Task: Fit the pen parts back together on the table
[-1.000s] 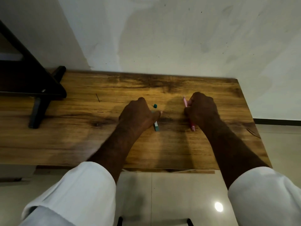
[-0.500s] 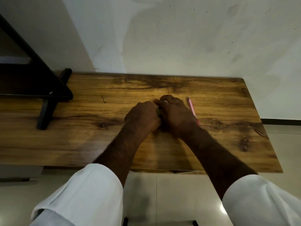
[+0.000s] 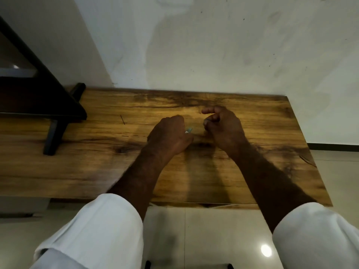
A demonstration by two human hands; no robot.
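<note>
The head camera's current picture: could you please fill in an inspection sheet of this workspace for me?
Surface: wooden table, dark grain stains, set against a white wall.
Job's things: teal pen, only a small tip showing beside the left hand.
Clutter: nothing seen.
Grippers: left hand curled round the teal pen; right hand with fingers curled, nothing visible in it.
Cables: nothing seen.
Surroundings: black stand on the table's left, tiled floor, white sleeves.
</note>
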